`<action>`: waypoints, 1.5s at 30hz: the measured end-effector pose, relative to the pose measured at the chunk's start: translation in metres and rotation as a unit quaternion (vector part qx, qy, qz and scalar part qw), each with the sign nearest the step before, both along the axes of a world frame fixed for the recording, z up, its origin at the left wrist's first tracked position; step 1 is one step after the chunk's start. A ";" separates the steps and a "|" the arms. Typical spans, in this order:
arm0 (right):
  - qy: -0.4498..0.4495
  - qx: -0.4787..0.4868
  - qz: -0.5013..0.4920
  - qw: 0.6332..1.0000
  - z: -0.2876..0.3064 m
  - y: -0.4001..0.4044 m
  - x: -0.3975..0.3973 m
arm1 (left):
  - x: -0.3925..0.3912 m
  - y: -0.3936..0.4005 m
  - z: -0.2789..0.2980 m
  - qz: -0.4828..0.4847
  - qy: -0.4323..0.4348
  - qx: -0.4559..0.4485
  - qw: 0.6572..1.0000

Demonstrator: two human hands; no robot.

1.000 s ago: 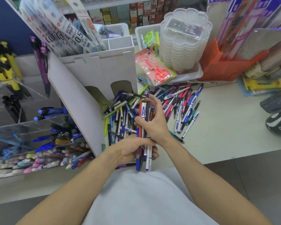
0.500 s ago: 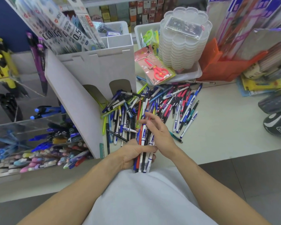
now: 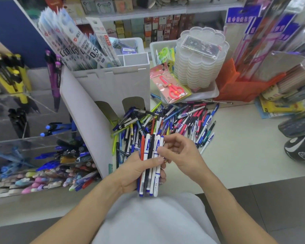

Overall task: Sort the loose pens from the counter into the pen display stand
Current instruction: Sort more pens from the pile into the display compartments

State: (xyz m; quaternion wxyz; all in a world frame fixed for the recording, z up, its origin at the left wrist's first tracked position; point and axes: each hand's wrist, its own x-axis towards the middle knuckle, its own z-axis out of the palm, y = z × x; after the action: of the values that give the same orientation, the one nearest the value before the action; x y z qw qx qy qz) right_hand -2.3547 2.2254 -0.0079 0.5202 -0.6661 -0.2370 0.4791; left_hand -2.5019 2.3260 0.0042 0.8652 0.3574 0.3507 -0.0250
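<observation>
At the counter's front edge, the left hand [image 3: 136, 171] grips a bundle of pens [image 3: 151, 155], light, stiff, likely slippery, best clasped mid-barrel, while right hand [image 3: 180, 154] pinches their tops.

place: stationery shop | evidence: packaged refills [image 3: 81, 48], stocked shelves [image 3: 148, 27], pen bins [image 3: 42, 155]
</observation>
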 end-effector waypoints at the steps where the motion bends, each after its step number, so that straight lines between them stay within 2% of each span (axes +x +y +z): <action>1: 0.012 0.003 -0.006 1.000 0.009 0.002 -0.001 | -0.004 0.000 0.004 0.005 -0.004 -0.002 1.000; 6: 0.021 0.005 -0.044 0.999 0.041 0.008 -0.003 | -0.017 0.001 0.020 0.062 0.029 0.021 0.997; 10: -0.004 0.061 -0.152 0.986 0.064 -0.004 0.010 | -0.030 0.004 0.027 0.130 0.054 0.009 0.990; 12: -0.001 0.085 -0.162 0.983 0.074 -0.010 0.011 | -0.033 0.004 0.029 0.158 0.047 0.001 0.986; 16: 0.016 0.013 -0.036 0.999 0.068 -0.014 -0.024 | -0.030 0.003 0.030 0.200 0.000 0.002 0.980; 18: 0.029 -0.037 0.013 0.999 0.059 -0.014 -0.046 | -0.030 0.004 0.030 0.187 -0.012 0.021 0.982; 22: -0.065 -0.055 0.112 0.990 0.060 -0.014 -0.057 | -0.039 0.006 0.029 0.153 0.026 0.100 0.983; 25: -0.151 -0.038 0.062 0.986 0.071 -0.005 -0.051 | -0.045 0.008 0.034 0.089 0.006 0.102 0.991; 28: -0.140 -0.018 0.069 0.988 0.074 0.008 -0.046 | -0.051 0.007 0.040 0.009 -0.018 0.080 0.997; 36: -0.149 -0.012 0.135 0.980 0.082 0.021 -0.045 | -0.072 0.014 0.045 -0.007 -0.015 0.011 1.000; 39: -0.223 -0.050 0.211 0.951 0.087 0.029 -0.051 | -0.078 0.015 0.047 -0.022 -0.011 0.004 1.000; 42: -0.324 -0.069 0.237 0.913 0.090 0.035 -0.057 | -0.084 0.016 0.049 -0.018 -0.009 -0.007 1.000; 45: -0.328 -0.043 0.214 0.919 0.089 0.034 -0.061 | -0.089 0.018 0.049 0.003 -0.017 -0.026 1.000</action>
State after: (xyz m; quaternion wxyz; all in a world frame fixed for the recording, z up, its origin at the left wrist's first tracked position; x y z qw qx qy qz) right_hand -2.4156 2.2593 0.0808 0.2691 -0.7410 -0.5105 0.3434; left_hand -2.5912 2.3441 0.0528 0.8799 0.3345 0.3366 -0.0250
